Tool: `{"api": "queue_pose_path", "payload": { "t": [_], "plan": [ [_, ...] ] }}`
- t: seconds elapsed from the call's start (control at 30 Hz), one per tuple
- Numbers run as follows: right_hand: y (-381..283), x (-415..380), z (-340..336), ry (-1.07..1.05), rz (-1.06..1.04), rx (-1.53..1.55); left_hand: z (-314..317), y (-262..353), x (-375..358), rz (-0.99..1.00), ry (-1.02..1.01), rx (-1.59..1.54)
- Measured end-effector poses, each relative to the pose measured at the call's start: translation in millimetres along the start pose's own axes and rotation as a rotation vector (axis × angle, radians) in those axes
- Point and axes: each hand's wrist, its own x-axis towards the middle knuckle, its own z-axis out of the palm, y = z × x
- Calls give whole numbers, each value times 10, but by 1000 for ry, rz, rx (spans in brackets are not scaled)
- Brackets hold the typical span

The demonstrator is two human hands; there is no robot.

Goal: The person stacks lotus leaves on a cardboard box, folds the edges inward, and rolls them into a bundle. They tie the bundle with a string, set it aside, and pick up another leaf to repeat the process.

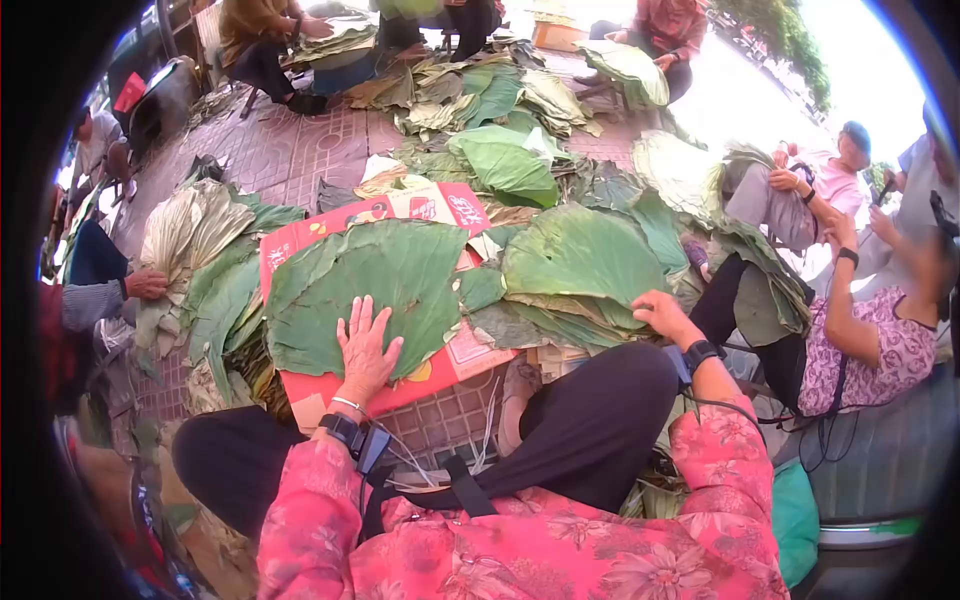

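A large green leaf (pixel 400 270) is spread over a red printed cardboard sheet (pixel 455 205). My left hand (pixel 368 350) lies flat on this leaf near its lower edge, fingers spread. To the right, a stack of leaves has a broad green leaf (pixel 580 255) on top. My right hand (pixel 665 315) is at the stack's right edge, its fingers pressed together on the leaf's rim. The two leaves meet near the middle, where small torn leaf pieces lie.
Pale dried leaves (pixel 195 225) are piled at the left, with a person's hand (pixel 147 284) on them. More leaves (pixel 510 165) are heaped beyond the cardboard. Several people sit around, one in a patterned top (pixel 865 345) at the right. A green bag (pixel 795 520) is at the lower right.
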Motion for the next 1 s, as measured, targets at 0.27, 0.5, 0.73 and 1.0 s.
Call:
{"api": "queue_pose_path", "payload": {
  "t": [0.27, 0.5, 0.73, 1.0],
  "plan": [
    [-103, 289, -494, 492, 132, 300, 19, 37, -3, 14, 26, 9],
    [-343, 243, -410, 458, -64, 30, 14, 50, 0, 16, 38, 13],
    [-557, 389, -753, 326, 192, 833, 37, 51, -1, 0, 38, -4],
    [-1950, 749, -1120, 732, -321, 687, 39, -29, 32, -72, 70, -226]
  ]
}}
